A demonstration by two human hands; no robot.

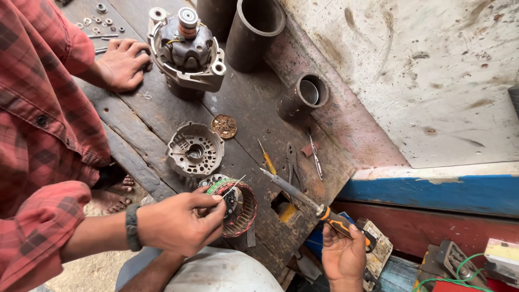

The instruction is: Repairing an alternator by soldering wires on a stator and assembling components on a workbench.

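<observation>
My right hand (343, 255) grips the orange and black handle of a soldering iron (303, 197), whose tip points left toward a stator ring (242, 208) with copper windings and red and green wrapping. Only my left forearm (154, 269) shows; its hand is hidden under a co-worker's hand (181, 221). That hand, with a dark wristband and a red plaid sleeve, pinches a thin wire (236, 184) above the stator. The co-worker's other hand (124, 62) rests flat on the wooden bench (151, 116).
An alternator body with its rotor (186, 48) stands at the back, an end cover (194, 148) and a rusty disc (224, 126) nearer. Metal pipes (254, 32) (303, 97), a yellow screwdriver (267, 159), pliers (292, 162), washers (100, 21) and a bench hole (284, 206) lie around.
</observation>
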